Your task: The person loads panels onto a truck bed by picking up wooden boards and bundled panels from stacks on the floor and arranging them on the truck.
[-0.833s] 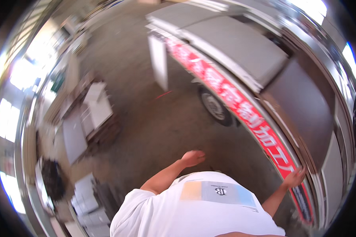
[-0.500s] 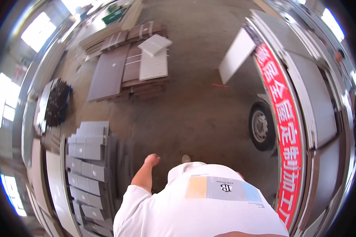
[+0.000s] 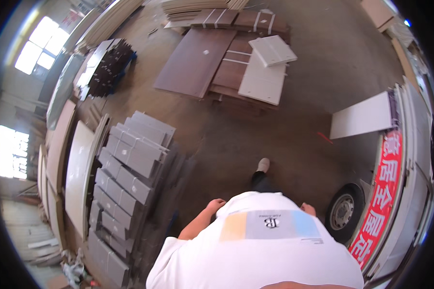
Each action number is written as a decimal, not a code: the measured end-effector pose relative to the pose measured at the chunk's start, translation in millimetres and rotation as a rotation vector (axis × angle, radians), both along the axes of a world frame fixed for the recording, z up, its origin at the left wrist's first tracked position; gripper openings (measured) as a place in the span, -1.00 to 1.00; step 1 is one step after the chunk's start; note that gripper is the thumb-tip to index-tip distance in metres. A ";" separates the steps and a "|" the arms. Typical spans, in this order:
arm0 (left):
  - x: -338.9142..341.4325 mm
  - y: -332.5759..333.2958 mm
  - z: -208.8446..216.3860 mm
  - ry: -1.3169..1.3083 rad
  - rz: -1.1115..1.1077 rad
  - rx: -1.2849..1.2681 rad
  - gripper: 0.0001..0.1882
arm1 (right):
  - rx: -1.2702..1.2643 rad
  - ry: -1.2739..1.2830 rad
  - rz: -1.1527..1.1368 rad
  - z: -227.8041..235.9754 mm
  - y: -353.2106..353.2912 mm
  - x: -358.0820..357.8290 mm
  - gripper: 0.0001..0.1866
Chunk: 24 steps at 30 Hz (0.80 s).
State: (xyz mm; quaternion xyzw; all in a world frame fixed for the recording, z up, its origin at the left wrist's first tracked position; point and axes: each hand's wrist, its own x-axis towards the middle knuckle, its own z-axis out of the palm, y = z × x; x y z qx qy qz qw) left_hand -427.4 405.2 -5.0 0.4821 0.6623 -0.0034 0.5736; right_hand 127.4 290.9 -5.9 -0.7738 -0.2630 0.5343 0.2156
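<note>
Now both hands hang empty: left hand loosely curled near the grey panels, right hand half hidden, cannot tell.

White shirt, grey panels, dark brown boards, red banner.

floor: bare concrete | windows: bright, left | grey panels stacked | brown boards beyond

You face matt grey boards, smooth brown wood panels, rough concrete floor, your cotton shirt.
</note>
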 end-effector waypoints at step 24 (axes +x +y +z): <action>-253.9 731.1 -155.4 -0.095 1.055 0.107 -0.51 | -0.348 -0.189 0.341 119.6 474.8 -213.1 -0.81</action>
